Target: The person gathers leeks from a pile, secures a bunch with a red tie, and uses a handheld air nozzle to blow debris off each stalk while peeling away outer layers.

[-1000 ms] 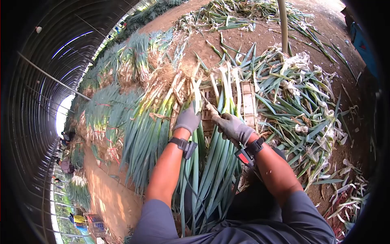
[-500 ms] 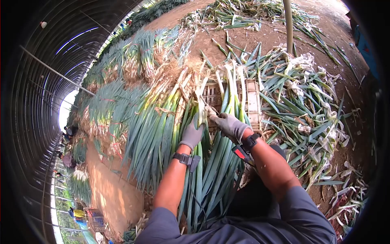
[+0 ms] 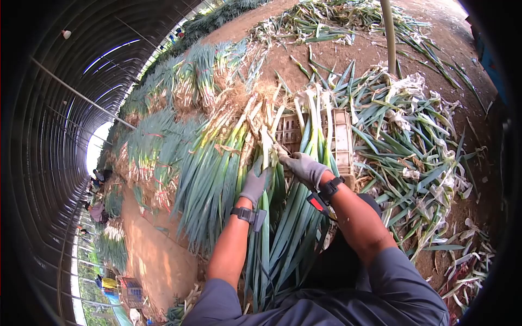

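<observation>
The left hand (image 3: 254, 185) is closed round a Welsh onion (image 3: 266, 145) by the left edge of the crate (image 3: 342, 138), white end pointing away from the body. The right hand (image 3: 303, 167), fingers curled, is nearer that end; its grip is unclear.

The left hand (image 3: 255, 183) and right hand (image 3: 305, 167) have gray gloves. Each wrist has a black band (image 3: 331, 188). The left has a dark box (image 3: 259, 220); the right one's box (image 3: 315, 203) is red and black. The shirt (image 3: 348, 305) is dark gray, with short sleeves (image 3: 410, 277).
</observation>
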